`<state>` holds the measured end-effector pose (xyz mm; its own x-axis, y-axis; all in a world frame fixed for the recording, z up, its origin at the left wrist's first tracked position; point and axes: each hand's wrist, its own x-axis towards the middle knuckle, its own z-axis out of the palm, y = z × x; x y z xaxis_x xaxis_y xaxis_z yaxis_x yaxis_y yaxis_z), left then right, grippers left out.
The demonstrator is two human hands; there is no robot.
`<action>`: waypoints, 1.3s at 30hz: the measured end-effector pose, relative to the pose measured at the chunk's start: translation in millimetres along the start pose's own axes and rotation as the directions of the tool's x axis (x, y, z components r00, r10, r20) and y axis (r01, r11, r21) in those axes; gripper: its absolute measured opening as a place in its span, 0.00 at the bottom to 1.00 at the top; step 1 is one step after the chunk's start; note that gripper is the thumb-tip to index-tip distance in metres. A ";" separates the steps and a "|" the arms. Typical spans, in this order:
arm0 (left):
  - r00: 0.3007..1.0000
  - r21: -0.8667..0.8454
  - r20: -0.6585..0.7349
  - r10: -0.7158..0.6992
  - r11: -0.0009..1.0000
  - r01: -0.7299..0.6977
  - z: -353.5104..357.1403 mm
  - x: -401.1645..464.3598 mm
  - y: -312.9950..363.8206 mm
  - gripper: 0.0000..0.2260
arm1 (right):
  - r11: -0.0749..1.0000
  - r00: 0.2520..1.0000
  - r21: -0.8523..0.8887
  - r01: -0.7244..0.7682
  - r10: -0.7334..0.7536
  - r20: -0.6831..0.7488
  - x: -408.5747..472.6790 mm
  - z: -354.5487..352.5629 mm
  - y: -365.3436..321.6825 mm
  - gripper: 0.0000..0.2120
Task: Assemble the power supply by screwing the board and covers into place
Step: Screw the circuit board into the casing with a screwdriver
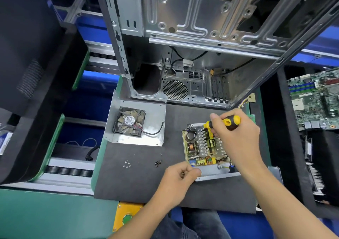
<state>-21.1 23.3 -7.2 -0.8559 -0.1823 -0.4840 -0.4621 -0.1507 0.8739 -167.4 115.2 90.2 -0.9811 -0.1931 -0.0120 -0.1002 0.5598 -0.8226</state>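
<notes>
- The right hand [236, 134] gripped the yellow-and-black screwdriver [224, 123], its tip down among the parts of the board [200, 147]. A slip there could have gouged a coil or bent the metal fins.
- The board sat in its open metal tray [216, 174] on the dark mat [139, 174] of the counter. The left hand [180, 173] was curled at the tray's near corner, seemingly pinching a small screw. If that hold had loosened, the tray might have shifted under the turning force.
- Loose screws [158, 163] lay on the mat near the left hand; a brushing wrist might have scattered them.
- The fan cover [135, 123] lay well apart, not yet fitted.
</notes>
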 end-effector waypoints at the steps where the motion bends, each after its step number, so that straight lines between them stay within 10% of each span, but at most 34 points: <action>1: 1.000 -0.009 0.014 -0.003 1.000 0.003 5.3 -1.0 0.4 0.13 | 0.999 1.000 -0.033 0.019 -0.019 0.004 1.0 0.5 0.7 0.11; 10: 0.951 -0.062 -0.297 0.085 0.992 -0.108 -10.8 20.7 4.6 0.07 | 0.976 0.986 -0.148 0.160 -0.149 0.081 2.3 16.5 10.8 0.11; 31: 0.965 0.085 -0.214 0.149 0.987 -0.133 -9.9 46.2 18.2 0.27 | 0.959 0.974 -0.209 0.193 -0.162 0.156 -0.2 24.9 5.6 0.12; 39: 0.969 0.139 -0.199 0.146 0.983 -0.120 -9.3 46.9 17.2 0.16 | 0.857 0.909 -0.368 0.362 -0.237 0.343 -3.2 20.5 -16.8 0.15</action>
<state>-67.0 3.2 -15.3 -0.8506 -0.3925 -0.3499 -0.3841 0.0092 0.9232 -159.1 89.9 92.4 -0.8115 -0.5843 -0.0106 -0.5018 0.7059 -0.5000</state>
